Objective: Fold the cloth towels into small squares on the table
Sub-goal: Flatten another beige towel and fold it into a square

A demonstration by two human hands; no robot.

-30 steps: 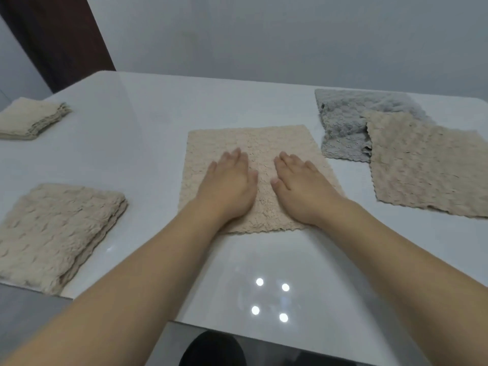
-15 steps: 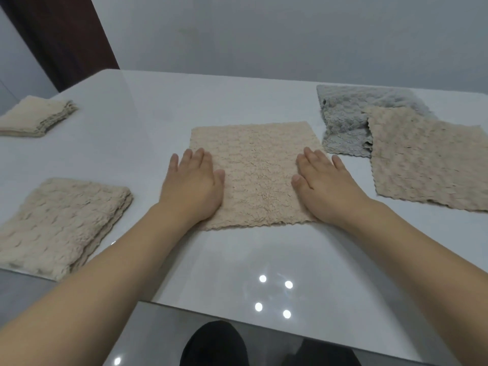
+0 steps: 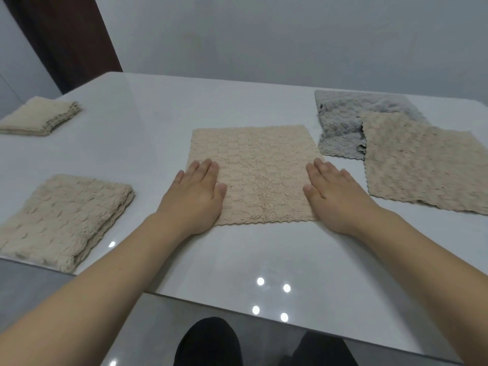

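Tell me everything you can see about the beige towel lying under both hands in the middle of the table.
The beige towel is a roughly square cloth with a bumpy, fleecy texture and wavy edges. It lies flat and unfolded on the white table, left of a grey towel. The left hand presses flat on its left edge and the right hand on its right edge, fingers straight.

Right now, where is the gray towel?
In the head view, the gray towel lies far right on the table, partly under a beige towel, beyond the right hand.
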